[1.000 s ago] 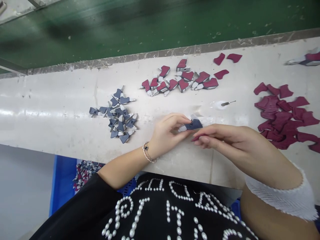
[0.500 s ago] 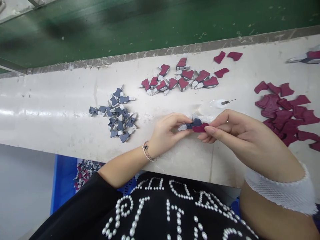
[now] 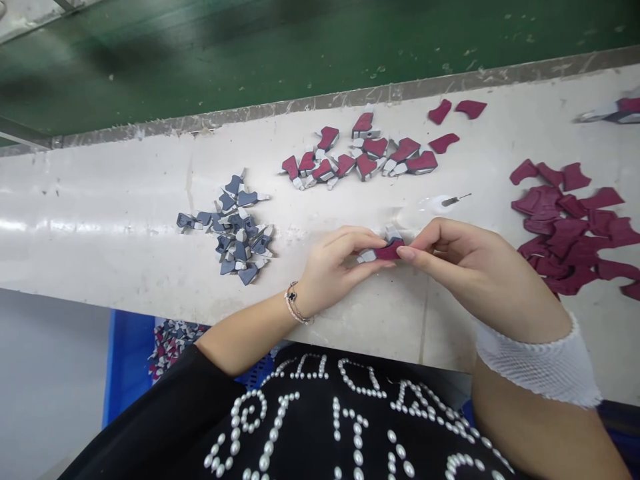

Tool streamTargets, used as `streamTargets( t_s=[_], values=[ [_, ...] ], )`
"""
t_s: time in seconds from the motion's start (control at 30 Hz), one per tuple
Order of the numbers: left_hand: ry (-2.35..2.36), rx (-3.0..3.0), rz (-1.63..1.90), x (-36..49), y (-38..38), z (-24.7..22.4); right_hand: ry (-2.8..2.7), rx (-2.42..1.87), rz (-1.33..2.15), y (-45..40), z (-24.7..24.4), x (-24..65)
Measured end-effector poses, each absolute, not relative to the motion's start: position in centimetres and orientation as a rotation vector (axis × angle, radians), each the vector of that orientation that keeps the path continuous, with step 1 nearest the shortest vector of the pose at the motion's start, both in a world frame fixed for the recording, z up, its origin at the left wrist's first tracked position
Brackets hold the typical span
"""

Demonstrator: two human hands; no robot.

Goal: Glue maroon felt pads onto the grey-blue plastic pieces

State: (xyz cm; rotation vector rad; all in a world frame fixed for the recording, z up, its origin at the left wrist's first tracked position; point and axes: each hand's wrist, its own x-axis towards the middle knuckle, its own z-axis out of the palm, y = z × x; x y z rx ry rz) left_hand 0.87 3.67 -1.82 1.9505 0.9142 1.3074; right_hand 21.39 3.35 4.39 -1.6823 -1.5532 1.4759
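Red piece (image 3: pixel 388 251) is now lying over the face of the blue block (image 3: pixel 393 233); a second ago I was holding it apart, below the block's right end, and half a second ago it was only overlapping that end. So the two are now reading as one stack, and I'm judging the laying-on as mostly done. Whether the red is sitting fully flush, I cannot tell; my fingers are covering both ends.

My left hand (image 3: pixel 331 264) is staying put, thumb and fingers nearly closed, pinching the block from the left. My right hand (image 3: pixel 463 261) is pinching at the red piece's right end, thumb and fingertips almost together, other fingers curling in behind.

Block and red piece are sitting between my hands, just above the worktop (image 3: pixel 115 220), near its front edge; whether they're touching it, I cannot tell. Looks: red is matte, dark, thin, curving along one side; dark blue is showing as a narrow rim above it; light grey ends are poking out at the left and at the top.

Around: blue blocks (image 3: pixel 241 248) are lying left, red-topped blocks (image 3: pixel 367 148) are lying beyond my hands, loose red pieces (image 3: pixel 567 233) are piling up right.
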Motion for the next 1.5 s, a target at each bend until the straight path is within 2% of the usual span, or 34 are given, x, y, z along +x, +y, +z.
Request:
streamTargets(
  t_s=[0.33,0.53,1.23,1.5],
  values=[
    [0.84,2.012,1.311,0.7,3.8,-1.3,-1.588,-1.702,1.455,2.6,4.9,21.8],
    [0.768,1.97,1.323,0.6,3.9,-1.0,-1.654,-1.581,1.58,2.1,4.8,21.3],
    [0.711,2.093,1.41,0.2,3.9,-0.6,-1.644,-1.484,1.513,1.5,5.6,21.5],
    [0.698,2.106,1.366,-0.2,3.8,-0.5,-1.566,-1.409,1.623,2.1,5.6,22.0]
  ],
)
